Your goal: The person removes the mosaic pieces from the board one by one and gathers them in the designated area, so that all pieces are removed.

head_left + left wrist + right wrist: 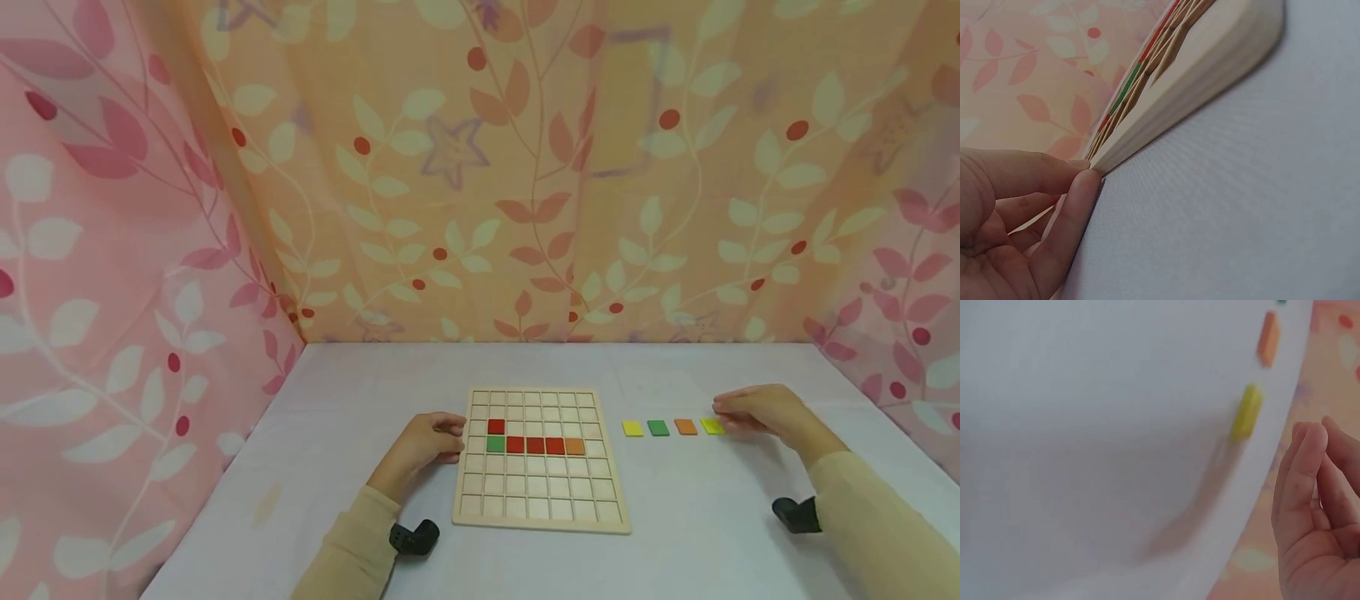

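Observation:
A square wooden grid board (538, 507) lies flat on the table. My left hand (422, 447) is at its left edge, and in the left wrist view thumb and index fingertip pinch the board's rim (1166, 119). On the board, a red tile (496, 427) sits above a green tile (496, 444). Right of the green one run three red tiles (535, 446), then an orange tile (574, 447). My right hand (772, 417) hovers by the rightmost loose yellow tile (710, 427), its fingers extended and close together. The right wrist view shows that tile (1247, 414) lying apart from the fingertips.
Left of that yellow tile, an orange tile (686, 427), a green tile (658, 428) and another yellow tile (632, 428) lie in a row right of the board. Floral curtains (525, 208) enclose the white table (360, 375) at the back and sides.

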Demonstrator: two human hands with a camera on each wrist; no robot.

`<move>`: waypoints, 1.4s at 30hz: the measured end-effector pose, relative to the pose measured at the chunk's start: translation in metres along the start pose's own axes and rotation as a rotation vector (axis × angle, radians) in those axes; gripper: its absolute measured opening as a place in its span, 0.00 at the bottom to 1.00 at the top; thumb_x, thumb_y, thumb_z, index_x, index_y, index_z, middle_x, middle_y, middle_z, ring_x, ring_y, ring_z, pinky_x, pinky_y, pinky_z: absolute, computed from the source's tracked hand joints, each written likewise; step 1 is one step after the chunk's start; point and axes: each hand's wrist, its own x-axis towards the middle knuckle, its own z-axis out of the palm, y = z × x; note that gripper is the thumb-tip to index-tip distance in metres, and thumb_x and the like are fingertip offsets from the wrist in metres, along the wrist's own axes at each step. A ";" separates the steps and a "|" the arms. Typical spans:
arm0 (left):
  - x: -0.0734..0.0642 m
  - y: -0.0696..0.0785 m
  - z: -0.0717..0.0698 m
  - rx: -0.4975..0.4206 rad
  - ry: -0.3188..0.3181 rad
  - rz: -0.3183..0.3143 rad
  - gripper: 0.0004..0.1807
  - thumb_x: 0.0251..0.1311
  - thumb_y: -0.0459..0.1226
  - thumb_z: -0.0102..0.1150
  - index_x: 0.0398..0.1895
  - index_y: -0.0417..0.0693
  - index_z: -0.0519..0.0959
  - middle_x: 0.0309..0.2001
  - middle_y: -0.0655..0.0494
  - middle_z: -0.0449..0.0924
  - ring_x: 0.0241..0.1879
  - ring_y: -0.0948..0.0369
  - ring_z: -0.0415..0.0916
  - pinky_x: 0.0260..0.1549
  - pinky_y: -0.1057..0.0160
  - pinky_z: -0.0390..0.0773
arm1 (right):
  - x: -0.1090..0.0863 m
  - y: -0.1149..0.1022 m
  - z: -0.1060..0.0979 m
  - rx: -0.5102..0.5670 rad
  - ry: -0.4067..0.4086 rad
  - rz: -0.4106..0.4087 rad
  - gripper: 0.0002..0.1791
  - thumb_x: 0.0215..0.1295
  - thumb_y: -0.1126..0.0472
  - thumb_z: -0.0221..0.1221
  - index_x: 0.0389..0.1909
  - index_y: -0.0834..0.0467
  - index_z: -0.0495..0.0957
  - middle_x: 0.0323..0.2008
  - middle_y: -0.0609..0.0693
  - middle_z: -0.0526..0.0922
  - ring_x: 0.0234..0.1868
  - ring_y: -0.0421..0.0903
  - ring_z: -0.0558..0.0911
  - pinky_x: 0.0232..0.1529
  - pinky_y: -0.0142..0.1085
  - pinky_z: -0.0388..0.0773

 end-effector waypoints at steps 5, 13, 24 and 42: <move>0.001 -0.001 0.000 0.002 0.003 0.003 0.24 0.52 0.22 0.64 0.56 0.34 0.79 0.42 0.47 0.78 0.32 0.62 0.78 0.31 0.66 0.86 | -0.004 -0.021 0.023 -0.008 -0.028 -0.098 0.30 0.71 0.54 0.60 0.61 0.74 0.71 0.37 0.46 0.89 0.35 0.40 0.87 0.40 0.30 0.86; 0.001 -0.002 0.002 0.007 0.018 -0.009 0.24 0.52 0.22 0.65 0.56 0.36 0.80 0.42 0.47 0.79 0.32 0.62 0.78 0.31 0.64 0.87 | -0.003 -0.045 0.069 0.012 -0.017 -0.103 0.25 0.70 0.57 0.61 0.58 0.73 0.75 0.35 0.47 0.88 0.35 0.43 0.88 0.42 0.33 0.86; 0.001 -0.001 0.001 0.002 0.009 -0.012 0.24 0.53 0.22 0.65 0.56 0.36 0.80 0.41 0.48 0.78 0.32 0.61 0.78 0.31 0.64 0.87 | -0.003 -0.071 0.121 0.102 -0.065 -0.143 0.22 0.68 0.62 0.62 0.55 0.76 0.76 0.33 0.52 0.89 0.30 0.38 0.86 0.37 0.32 0.87; 0.001 -0.001 0.001 0.008 0.005 -0.005 0.24 0.53 0.22 0.65 0.56 0.36 0.79 0.42 0.47 0.78 0.32 0.62 0.78 0.32 0.64 0.87 | 0.001 -0.103 0.191 0.090 -0.170 -0.244 0.14 0.63 0.66 0.64 0.43 0.74 0.83 0.26 0.51 0.88 0.24 0.38 0.85 0.33 0.33 0.87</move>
